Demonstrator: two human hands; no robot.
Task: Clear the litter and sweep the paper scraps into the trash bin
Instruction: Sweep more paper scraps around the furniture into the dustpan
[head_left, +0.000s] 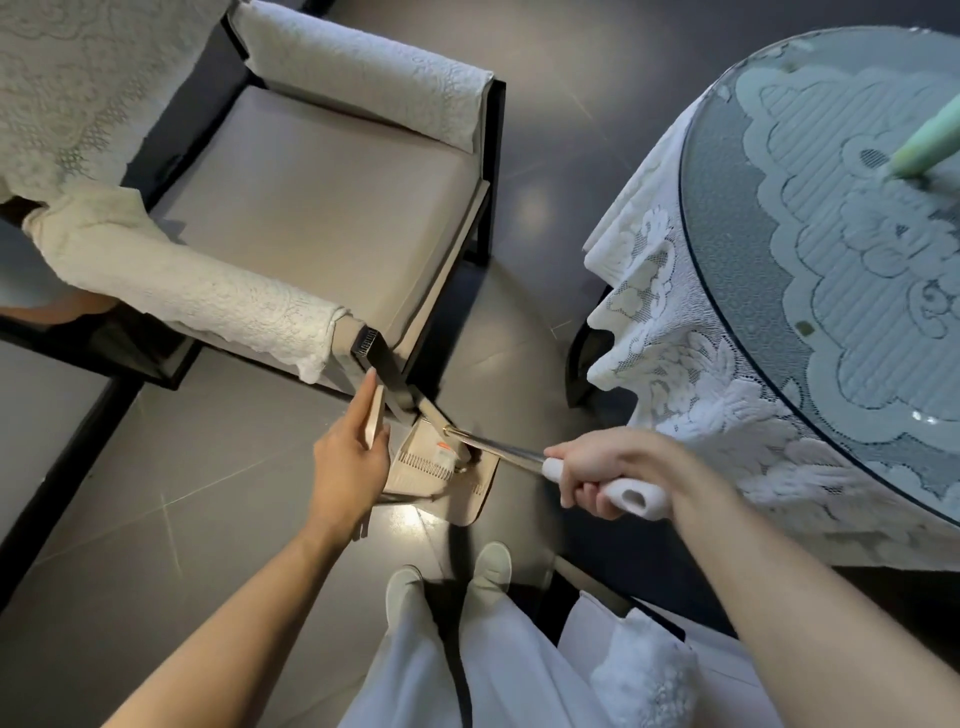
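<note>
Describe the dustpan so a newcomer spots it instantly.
Start at the armchair upper left and follow its black front leg to the floor. The dustpan lies there: flat, beige, comb-toothed along one edge, unlike the steel broom pole crossing it.

Dim, soft light; floor (540, 218) glare; wide-angle bending at edges.

A dark grey tiled floor (208, 493) fills the frame. In the upper left an armchair (311, 208) with a dark frame stands on it. On the right stands a round glass-topped table (727, 291) draped in a white lace cloth (675, 374). A beige dustpan (478, 499) rests on the tiles at lower centre, near the armchair's front leg. Two pale shoes (491, 566) stand below it.
</note>
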